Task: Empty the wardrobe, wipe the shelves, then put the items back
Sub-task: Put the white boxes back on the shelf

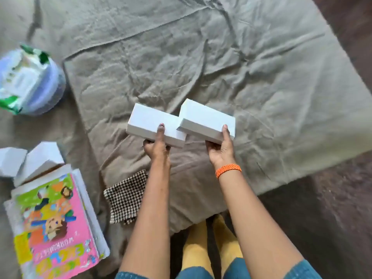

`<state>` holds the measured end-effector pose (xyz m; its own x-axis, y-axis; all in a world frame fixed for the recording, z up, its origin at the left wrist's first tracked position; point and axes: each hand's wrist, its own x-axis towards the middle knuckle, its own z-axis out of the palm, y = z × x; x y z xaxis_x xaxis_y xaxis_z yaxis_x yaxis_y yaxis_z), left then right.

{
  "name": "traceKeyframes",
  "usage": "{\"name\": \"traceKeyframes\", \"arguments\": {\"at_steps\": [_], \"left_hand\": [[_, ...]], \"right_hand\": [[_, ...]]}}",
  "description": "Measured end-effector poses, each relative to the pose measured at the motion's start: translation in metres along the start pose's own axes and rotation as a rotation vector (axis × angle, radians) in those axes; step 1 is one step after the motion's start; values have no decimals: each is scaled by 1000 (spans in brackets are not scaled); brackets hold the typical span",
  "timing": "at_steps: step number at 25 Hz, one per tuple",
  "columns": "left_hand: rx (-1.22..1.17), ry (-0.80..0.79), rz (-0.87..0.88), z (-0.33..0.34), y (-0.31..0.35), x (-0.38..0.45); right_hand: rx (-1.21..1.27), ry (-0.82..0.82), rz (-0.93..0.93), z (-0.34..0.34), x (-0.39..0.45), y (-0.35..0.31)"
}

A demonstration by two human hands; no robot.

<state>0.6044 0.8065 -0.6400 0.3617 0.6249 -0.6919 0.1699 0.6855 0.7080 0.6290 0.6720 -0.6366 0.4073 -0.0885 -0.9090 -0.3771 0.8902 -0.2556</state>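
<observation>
While both arms reach over the bed (261, 77):
left hand (156, 148): fingers curled, gripping left white box (149, 121)
right hand (220, 150): fingers curled, gripping right white box (205, 117)

The left hand (156, 147) grips one white box (155, 125) and the right hand (220, 151) another white box (207, 119), thumbs on top, above the rumpled grey bedsheet (261, 67). A checkered cloth (125, 197) lies at the near edge, a pink book (58, 224) left.
</observation>
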Motion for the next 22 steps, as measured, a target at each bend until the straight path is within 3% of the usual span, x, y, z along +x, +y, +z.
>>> {"name": "traceKeyframes", "arguments": {"at_steps": [5,11,14,17,22], "left_hand": [[242,-367,-157,83,-97,-105],[649,-852,-228,107,-242,-250],[915,-1048,-275,72,-335,-337],[1182,-1134,-316,11,-424,-425],[1340,-1292,-442,-88,-521,-562]], "right_hand": [[407,42,-188,-71,-24,-123],[763,166,-389,-253,-69,-255],[942,231,-505,-385,-103,-288],[1107,385,-615,-525,-146,-289],[1380,525,-807,-682,-216,-277]]}}
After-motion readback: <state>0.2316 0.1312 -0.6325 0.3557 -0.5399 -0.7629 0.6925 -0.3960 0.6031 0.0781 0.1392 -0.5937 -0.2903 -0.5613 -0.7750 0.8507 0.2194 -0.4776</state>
